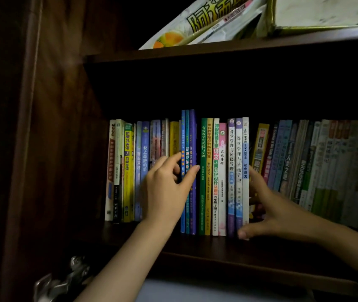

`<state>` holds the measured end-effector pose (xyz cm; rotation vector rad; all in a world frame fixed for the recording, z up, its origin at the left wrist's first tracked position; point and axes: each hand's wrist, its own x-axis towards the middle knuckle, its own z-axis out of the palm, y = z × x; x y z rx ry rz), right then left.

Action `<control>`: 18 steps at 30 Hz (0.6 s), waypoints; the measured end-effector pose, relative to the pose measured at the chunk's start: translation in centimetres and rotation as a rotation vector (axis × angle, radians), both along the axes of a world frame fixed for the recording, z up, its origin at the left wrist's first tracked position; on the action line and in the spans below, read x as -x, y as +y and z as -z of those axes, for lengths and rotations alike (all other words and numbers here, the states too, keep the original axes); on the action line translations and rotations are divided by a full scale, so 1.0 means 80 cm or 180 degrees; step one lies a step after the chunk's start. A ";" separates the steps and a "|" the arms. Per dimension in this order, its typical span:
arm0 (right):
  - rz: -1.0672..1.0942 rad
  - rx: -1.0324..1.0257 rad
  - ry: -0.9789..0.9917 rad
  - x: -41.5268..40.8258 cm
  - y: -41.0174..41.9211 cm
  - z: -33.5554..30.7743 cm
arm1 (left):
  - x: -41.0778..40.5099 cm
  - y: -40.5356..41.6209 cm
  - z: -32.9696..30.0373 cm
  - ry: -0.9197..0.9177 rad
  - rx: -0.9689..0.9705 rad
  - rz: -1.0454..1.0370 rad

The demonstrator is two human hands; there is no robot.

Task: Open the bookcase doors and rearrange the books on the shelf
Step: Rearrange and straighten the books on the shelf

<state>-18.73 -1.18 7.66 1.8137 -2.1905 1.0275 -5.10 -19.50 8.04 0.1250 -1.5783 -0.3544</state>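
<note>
The books [223, 175] are standing upright in a long row on the middle shelf [217, 256] of a dark wooden bookcase [49, 149], spines facing out, with a central cluster sitting further forward than the rest: three tall blue and purple books [188, 136], then a green spine [203, 144], a yellow one, a white one, a pink one, two lilac ones and a white book [245, 149] at the right end of the cluster. The left hand [167, 188] is reaching in at the three tall blue books, thumb and forefinger curling around their spines in a pinch. The right hand [269, 208] is grasping the right end of the cluster, its fingers lying behind the white book's far side and the thumb pressing low against the lilac spines near the shelf edge. To the right, further books are leaning leftward; these are too blurred to read. To the left, a yellow book [128, 171] and its neighbours are standing straight against the cabinet wall. On the upper shelf [195, 51], a printed bag [195, 25] and a pale box [326, 12] are lying. A metal handle [62, 280] is showing at the lower left.
</note>
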 end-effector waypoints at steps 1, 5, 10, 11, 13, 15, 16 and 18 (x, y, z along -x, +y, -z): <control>0.0010 -0.0008 0.0015 0.000 0.000 0.000 | -0.001 0.000 0.000 0.0008 0.0007 0.0007; 0.0096 -0.0030 0.0090 0.001 -0.002 -0.002 | -0.002 -0.001 -0.001 0.0075 0.0005 0.0079; 0.0099 -0.0003 0.0145 0.003 -0.002 -0.005 | -0.014 0.000 0.003 0.0722 0.0169 -0.0013; 0.0074 0.0016 0.0130 0.003 -0.002 -0.004 | -0.018 0.002 0.005 0.0797 0.0163 0.0080; 0.0001 0.0023 0.0115 0.004 -0.002 -0.004 | -0.025 0.006 0.009 0.0648 0.0018 0.0318; -0.0076 0.0034 0.0062 0.006 -0.002 -0.003 | -0.029 0.011 0.011 0.0212 -0.0125 0.0516; -0.0086 0.0035 0.0041 0.006 -0.002 -0.003 | -0.030 0.011 0.014 -0.0014 -0.0210 0.0628; -0.0089 0.0037 0.0063 0.005 -0.001 -0.004 | -0.031 0.008 0.018 -0.0389 -0.0486 0.0912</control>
